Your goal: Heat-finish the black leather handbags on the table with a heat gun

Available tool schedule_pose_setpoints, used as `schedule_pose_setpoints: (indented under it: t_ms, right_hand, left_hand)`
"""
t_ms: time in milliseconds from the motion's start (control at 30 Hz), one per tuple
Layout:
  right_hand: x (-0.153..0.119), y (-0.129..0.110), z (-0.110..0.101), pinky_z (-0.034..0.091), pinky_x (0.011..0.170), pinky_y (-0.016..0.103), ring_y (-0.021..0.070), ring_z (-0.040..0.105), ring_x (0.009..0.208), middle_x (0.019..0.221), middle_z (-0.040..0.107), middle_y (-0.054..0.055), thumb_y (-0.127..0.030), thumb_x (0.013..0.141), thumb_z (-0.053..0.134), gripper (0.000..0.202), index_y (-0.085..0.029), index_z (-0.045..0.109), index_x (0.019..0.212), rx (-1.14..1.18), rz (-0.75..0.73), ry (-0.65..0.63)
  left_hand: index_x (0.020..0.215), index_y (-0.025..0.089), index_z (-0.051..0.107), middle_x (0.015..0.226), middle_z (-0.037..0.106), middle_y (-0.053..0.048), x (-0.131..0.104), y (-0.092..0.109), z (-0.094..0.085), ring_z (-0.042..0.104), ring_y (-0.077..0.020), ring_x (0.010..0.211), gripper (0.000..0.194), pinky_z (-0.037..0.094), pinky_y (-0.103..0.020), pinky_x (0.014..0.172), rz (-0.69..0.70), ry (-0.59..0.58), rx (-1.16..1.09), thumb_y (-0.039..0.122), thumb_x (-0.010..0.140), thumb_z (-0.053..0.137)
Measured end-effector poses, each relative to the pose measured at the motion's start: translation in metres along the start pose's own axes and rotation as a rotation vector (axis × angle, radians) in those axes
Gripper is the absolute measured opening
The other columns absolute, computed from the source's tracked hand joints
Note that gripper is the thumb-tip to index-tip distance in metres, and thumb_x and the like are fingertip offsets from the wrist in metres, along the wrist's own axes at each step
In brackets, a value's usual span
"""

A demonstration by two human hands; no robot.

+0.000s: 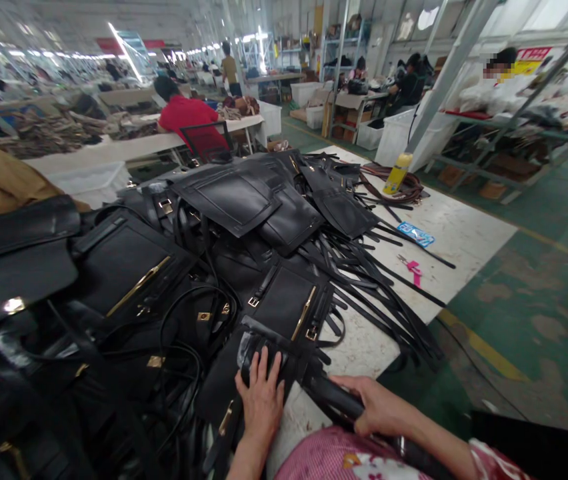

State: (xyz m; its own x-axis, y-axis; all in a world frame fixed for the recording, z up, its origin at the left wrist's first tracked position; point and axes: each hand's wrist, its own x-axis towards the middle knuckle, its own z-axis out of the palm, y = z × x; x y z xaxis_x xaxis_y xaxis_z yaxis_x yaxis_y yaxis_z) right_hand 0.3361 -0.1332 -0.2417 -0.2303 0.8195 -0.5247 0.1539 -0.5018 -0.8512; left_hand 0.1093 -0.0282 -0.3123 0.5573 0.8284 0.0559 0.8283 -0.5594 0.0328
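Pink-checked cloth (317,455) nearest; black leather piece (219,377) beneath spread left fingers (263,365).

A high, uneven heap of black leather bag pieces (284,293) bars low passage ahead and left of the left hand (261,403). A thick black tubular piece (337,397) in the right hand (383,407) obstructs the way rightward. The white flat bench (474,230) offers room along its right side, beyond splayed narrow black straps (417,327); a yellow cylindrical bottle (397,175) stands farther back.

Bags (284,303) on tbl (469,230), snips (413,267) R of bags, btl (397,175) behind snips
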Motion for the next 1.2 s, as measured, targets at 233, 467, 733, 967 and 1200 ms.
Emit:
schedule_pose_setpoints:
  t_ms: [233,467,733,967,1200]
  right_hand:
    - [0.015,-0.014,0.015,0.037,0.051,0.017,0.0149,0.051,0.066,0.080,0.059,-0.002,-0.007,0.046,0.058,0.070,-0.019,0.051,0.115,-0.104,-0.038,0.091]
    - [0.010,0.001,0.013,0.039,0.051,0.017,0.0149,0.053,0.063,0.078,0.060,-0.003,-0.005,0.047,0.054,0.075,-0.021,0.046,0.120,-0.041,-0.017,0.083]
    - [0.012,-0.009,-0.028,0.034,0.038,0.016,0.0081,0.046,0.046,0.077,0.059,-0.002,-0.005,0.050,0.051,0.081,-0.020,0.035,0.127,0.208,-0.118,0.276]
    - [-0.016,0.018,-0.107,0.041,0.034,0.020,0.0086,0.044,0.037,0.059,0.055,-0.005,-0.008,0.051,0.052,0.084,-0.016,0.027,0.130,0.301,0.027,0.379]
    - [0.006,0.014,-0.114,0.041,0.032,0.018,0.0081,0.043,0.033,0.052,0.053,-0.008,-0.003,0.047,0.050,0.084,-0.016,0.032,0.128,0.267,0.037,0.235]
  left_hand:
    - [0.127,0.032,0.030,0.136,0.030,-0.006,-0.002,-0.003,0.000,0.024,-0.0258,0.124,0.052,0.018,-0.056,0.093,0.013,-0.011,0.013,0.014,0.078,0.037]
    - [0.125,0.033,0.033,0.134,0.034,-0.004,0.002,-0.001,-0.002,0.028,-0.0243,0.122,0.054,0.020,-0.055,0.093,-0.009,-0.016,0.030,0.008,0.077,0.036]
    - [0.117,0.037,0.043,0.129,0.042,0.003,-0.018,-0.019,-0.006,0.035,-0.0200,0.118,0.061,0.022,-0.050,0.091,0.031,-0.065,0.029,-0.001,0.072,0.029]
    - [0.105,0.028,0.057,0.114,0.056,-0.006,0.005,0.003,-0.017,0.039,-0.0271,0.113,0.032,0.017,-0.054,0.093,0.058,0.034,-0.020,0.033,0.076,0.044]
    - [0.129,0.023,0.028,0.138,0.024,-0.011,0.082,0.086,0.008,0.016,-0.0311,0.126,0.053,0.016,-0.057,0.094,-0.029,0.018,0.016,0.029,0.078,0.041]
